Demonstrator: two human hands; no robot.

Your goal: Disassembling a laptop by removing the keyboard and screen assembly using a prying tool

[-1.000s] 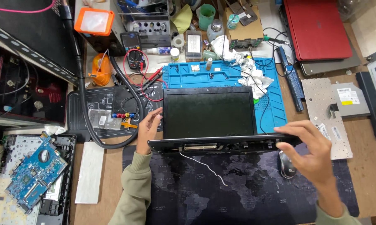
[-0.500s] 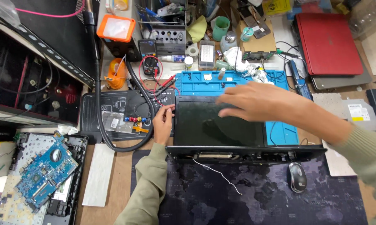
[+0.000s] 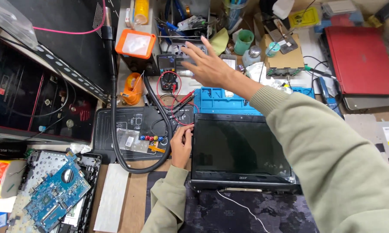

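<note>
The left hand (image 3: 181, 144) is resting on the left edge of the laptop screen panel (image 3: 242, 149), its fingers curled against the bezel near the upper left corner. The panel is lying face up toward the front middle of the desk (image 3: 134, 190), its lower edge on a dark patterned desk mat (image 3: 229, 215) and its top edge against a blue repair mat (image 3: 222, 101). The right hand (image 3: 207, 64) is stretching out over the back of the desk with fingers spread wide apart, gripping nothing, hovering just beside a multimeter (image 3: 168, 73) with red and black leads. An orange-rimmed box (image 3: 136, 45) is sitting farther left at the back edge. A thick black hose (image 3: 117, 129) is looping across a black work mat (image 3: 134, 129) left of the panel. A blue circuit board (image 3: 52, 196) is lying near the front left corner, and a red laptop (image 3: 360, 60) is sitting toward the back right corner.
</note>
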